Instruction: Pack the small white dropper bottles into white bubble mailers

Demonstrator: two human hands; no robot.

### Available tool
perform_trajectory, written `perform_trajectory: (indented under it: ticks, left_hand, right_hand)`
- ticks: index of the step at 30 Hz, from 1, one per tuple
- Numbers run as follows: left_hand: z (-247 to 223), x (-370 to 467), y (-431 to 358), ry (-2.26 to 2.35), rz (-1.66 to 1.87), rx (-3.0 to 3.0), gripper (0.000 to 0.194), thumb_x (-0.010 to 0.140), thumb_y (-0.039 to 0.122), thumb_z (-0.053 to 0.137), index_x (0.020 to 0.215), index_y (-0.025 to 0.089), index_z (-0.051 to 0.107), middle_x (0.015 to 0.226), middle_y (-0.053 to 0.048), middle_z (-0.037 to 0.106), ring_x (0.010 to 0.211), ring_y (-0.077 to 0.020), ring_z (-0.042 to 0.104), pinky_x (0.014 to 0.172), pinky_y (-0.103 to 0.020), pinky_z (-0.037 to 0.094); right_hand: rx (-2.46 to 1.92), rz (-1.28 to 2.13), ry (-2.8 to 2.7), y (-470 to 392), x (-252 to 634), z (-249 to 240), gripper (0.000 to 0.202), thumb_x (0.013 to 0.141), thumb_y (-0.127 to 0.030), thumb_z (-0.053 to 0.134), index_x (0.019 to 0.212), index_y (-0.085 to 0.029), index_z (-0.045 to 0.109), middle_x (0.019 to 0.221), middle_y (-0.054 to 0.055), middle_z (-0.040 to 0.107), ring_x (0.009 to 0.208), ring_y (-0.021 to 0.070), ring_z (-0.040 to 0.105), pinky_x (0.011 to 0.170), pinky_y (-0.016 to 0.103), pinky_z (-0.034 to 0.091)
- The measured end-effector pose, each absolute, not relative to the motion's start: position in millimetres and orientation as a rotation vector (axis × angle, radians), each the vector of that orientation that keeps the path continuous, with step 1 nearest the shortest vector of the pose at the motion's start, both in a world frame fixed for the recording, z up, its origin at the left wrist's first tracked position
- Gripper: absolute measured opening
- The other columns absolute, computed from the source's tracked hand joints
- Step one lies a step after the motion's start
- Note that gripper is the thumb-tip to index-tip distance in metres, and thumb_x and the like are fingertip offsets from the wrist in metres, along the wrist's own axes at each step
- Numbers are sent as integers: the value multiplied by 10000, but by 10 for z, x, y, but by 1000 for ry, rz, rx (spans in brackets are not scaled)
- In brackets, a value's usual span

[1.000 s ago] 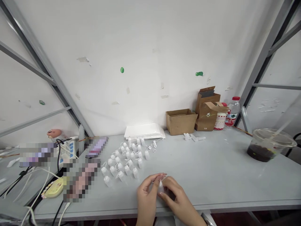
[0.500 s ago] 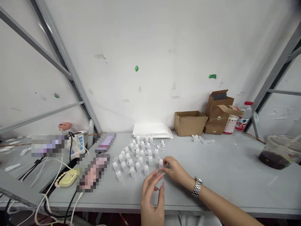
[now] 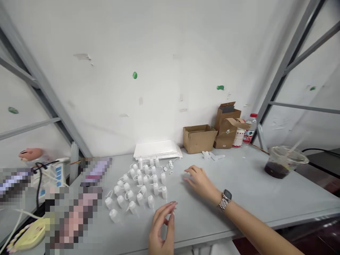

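Note:
Several small translucent plastic bottles (image 3: 139,199) with white caps and strap loops stand grouped on the grey table. My right hand (image 3: 198,180) hovers over the tabletop to the right of them, fingers stretched forward and apart, holding nothing. Nearest to it on that side is a bottle (image 3: 164,192) at the group's right edge. Close to the front edge, my left hand (image 3: 162,226) is curled with thumb and fingertips brought together in a pinch; anything between them is too small to make out. Small white rings and caps (image 3: 170,165) lie behind the bottles.
A stack of white sheets (image 3: 158,149) lies against the wall. Farther right are a cardboard box (image 3: 199,140), a brown paper bag (image 3: 225,134), white plastic pieces (image 3: 214,156) and a cup of dark drink (image 3: 277,170). Blurred-out devices and cables occupy the left.
The view has turned to the right. My right hand has let go of a bottle, which now stands at the group's right edge, and moved away. My left thumb and fingertips have drawn closer together.

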State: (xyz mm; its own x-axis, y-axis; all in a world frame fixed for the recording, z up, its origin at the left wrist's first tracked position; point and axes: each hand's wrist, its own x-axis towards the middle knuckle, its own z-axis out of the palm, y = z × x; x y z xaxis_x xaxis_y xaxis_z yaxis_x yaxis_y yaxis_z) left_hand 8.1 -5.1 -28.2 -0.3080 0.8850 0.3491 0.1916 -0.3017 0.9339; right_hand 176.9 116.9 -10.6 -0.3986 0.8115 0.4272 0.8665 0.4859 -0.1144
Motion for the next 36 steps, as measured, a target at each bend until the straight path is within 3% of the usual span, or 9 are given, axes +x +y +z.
perform_trajectory:
  ticks: [3,9,12,16,22,27,30,32,36]
  left_hand:
    - [-323,156,-8,1414,1588,1506,250,815,358,486,889,219,680,970,-86,666,877,-202,615,630,-260,509]
    - [-116,342,387,1735,940,2330,306,822,188,427,1062,197,615,1065,-94,608,991,-223,577,824,-354,490]
    - [84,504,743,2113,304,2502,446,766,-19,349,1132,101,573,890,-138,637,819,-233,616,688,-338,494]
    - [194,691,1131,2391,62,2444,422,792,-36,275,1089,2,572,941,-225,618,863,-267,611,644,-326,478]
    - [159,784,1246,2346,62,2417,353,776,-51,306,853,14,644,806,-204,638,790,-268,642,604,-310,481]
    - [179,846,1172,2217,147,2509,347,783,-44,314,872,69,630,866,-154,637,804,-225,639,641,-287,491]
    - [103,769,1022,2173,231,2554,358,800,-11,348,1028,127,587,1008,-114,620,946,-200,599,755,-282,486]
    - [-13,657,841,2151,346,2576,373,826,50,376,1157,155,513,1158,-111,565,1066,-202,541,847,-311,466]
    - [-285,437,433,1831,852,2648,293,860,135,377,1099,157,546,1144,-114,583,1073,-207,544,896,-383,468]
  right_hand:
    - [-1551,-693,-2323,1392,2137,-50,181,844,-113,453,936,-108,608,967,149,597,850,242,535,734,372,383]
    - [-1597,-924,-2278,1691,2570,46,328,851,-45,352,1121,-56,538,1080,198,567,872,259,502,758,399,340]
    - [-1544,-987,-2317,1779,2625,71,321,862,-70,359,1127,-82,539,1120,172,559,896,246,491,792,391,331]
    - [-1491,-1031,-2340,1845,2629,72,296,864,-81,363,1086,-76,558,1139,179,546,910,249,484,813,407,326]
    - [-1412,-1022,-2378,1759,2610,73,263,868,-95,370,1043,-104,567,1098,152,559,896,227,488,814,397,341]
    - [-1391,-956,-2383,1547,2596,234,228,843,-74,401,967,-77,592,1033,178,574,897,245,508,815,417,355]
    - [-1331,-866,-2394,1164,2469,248,256,828,-50,396,1003,-67,583,991,184,591,855,250,531,778,430,388]
    - [-1144,-584,-2448,741,2327,84,308,835,-54,384,1090,-96,550,1078,185,572,886,252,536,770,435,412]
    - [-787,276,-2497,-261,2040,-573,186,884,-221,449,996,-259,593,1020,78,605,846,198,572,738,383,482]
